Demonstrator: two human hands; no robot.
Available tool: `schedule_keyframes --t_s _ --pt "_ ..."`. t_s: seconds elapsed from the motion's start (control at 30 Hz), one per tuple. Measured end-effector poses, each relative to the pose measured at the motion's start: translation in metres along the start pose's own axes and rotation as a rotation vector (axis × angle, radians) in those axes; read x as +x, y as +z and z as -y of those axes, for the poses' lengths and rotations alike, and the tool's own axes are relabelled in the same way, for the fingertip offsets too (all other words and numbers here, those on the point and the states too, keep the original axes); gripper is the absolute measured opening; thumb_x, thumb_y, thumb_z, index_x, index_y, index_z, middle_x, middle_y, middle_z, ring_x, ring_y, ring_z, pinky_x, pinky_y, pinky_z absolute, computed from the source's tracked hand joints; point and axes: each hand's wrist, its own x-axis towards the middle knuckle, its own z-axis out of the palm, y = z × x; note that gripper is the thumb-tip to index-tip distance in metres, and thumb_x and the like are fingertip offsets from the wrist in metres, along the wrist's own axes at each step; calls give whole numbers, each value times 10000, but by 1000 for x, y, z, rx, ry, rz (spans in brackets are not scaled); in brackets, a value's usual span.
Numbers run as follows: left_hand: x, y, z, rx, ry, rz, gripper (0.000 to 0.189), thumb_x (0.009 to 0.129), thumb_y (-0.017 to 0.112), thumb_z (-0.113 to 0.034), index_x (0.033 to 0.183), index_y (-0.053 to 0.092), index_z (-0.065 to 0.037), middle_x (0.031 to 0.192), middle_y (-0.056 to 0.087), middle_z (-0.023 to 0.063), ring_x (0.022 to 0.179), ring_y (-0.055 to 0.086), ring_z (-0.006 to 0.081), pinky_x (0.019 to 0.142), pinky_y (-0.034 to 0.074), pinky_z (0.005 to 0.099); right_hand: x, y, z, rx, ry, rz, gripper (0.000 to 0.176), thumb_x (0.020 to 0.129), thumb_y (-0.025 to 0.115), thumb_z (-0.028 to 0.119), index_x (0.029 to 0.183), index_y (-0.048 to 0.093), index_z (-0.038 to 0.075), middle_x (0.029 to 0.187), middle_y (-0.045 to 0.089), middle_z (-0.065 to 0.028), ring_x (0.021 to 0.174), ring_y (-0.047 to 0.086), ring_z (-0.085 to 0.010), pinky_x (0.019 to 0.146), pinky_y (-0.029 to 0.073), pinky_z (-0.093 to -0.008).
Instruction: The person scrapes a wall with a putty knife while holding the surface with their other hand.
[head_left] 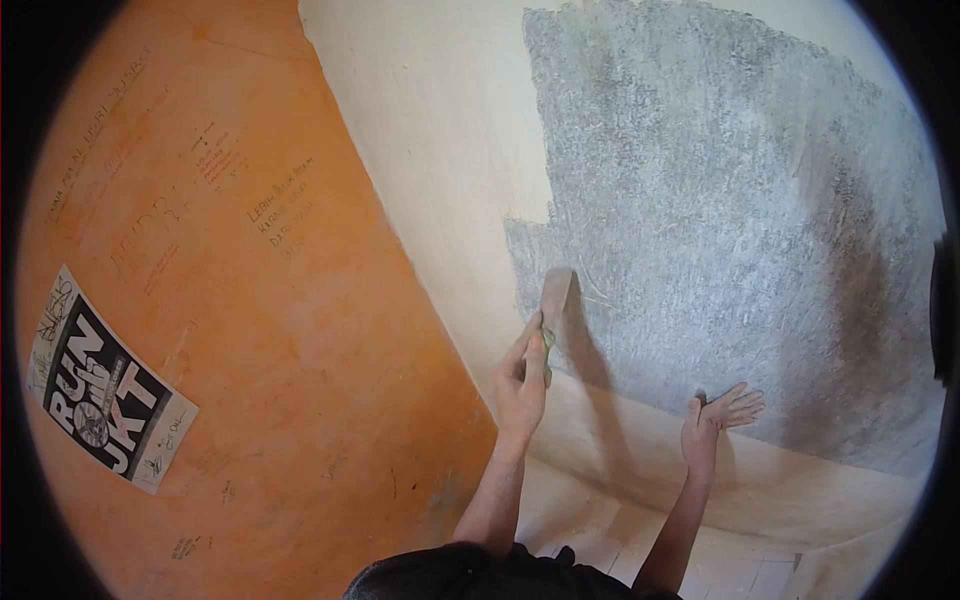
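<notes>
My left hand [519, 390] is wrapped round the handle of a scraper [558, 292], its flat blade pointing up. The blade lies over the lower left part of a rough grey patch [680, 200] on the cream wall [440, 130]. Part of the greenish handle shows between my fingers; the rest is hidden by the hand. Lower down and to the right, my right hand [728, 410] is open with its fingers spread, at the lower edge of the grey patch. It holds nothing that I can see.
To the left stands an orange wall [300, 350] with handwriting on it, meeting the cream wall at a corner. A black-and-white poster [105, 385] is stuck there. Below is a pale tiled floor [570, 520]. Shadows of my arms fall across the grey patch.
</notes>
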Motion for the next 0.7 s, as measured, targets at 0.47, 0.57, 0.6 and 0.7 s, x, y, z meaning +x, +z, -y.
schedule_keyframes --t_s 0.47,0.57,0.6,0.7 --pt "13 -24 13 92 -25 120 410 1007 494 -211 1311 532 62 1293 592 184 1213 531 209 1042 375 323 0 -1 9 -55 -15 -85 935 965 394 551 1490 -121 -27 1521 -235 -305 1391 -255 -482 1091 -172 -599" --pt "32 -23 -6 -5 31 106 404 1005 499 -199 1310 531 63 1287 595 193 1199 545 212 1032 385 317 -2 -1 15 -110 -22 -101 898 980 378 518 1490 -130 -19 1524 -230 -301 1395 -249 -478 1098 -162 -594" --pt "44 -21 -33 -1 8 141 406 1009 494 -202 1313 527 64 1286 594 196 1194 545 205 1033 384 318 0 0 16 -98 -27 -118 882 985 372 502 1490 -131 -17 1526 -227 -299 1398 -243 -476 1100 -158 -593" --pt "72 -13 -50 -5 234 100 410 1016 506 -256 1341 541 -8 773 519 -41 573 379 35 500 320 203 2 -2 17 -90 -28 -129 862 992 364 483 1490 -134 -13 1530 -222 -295 1405 -230 -472 1104 -153 -590"
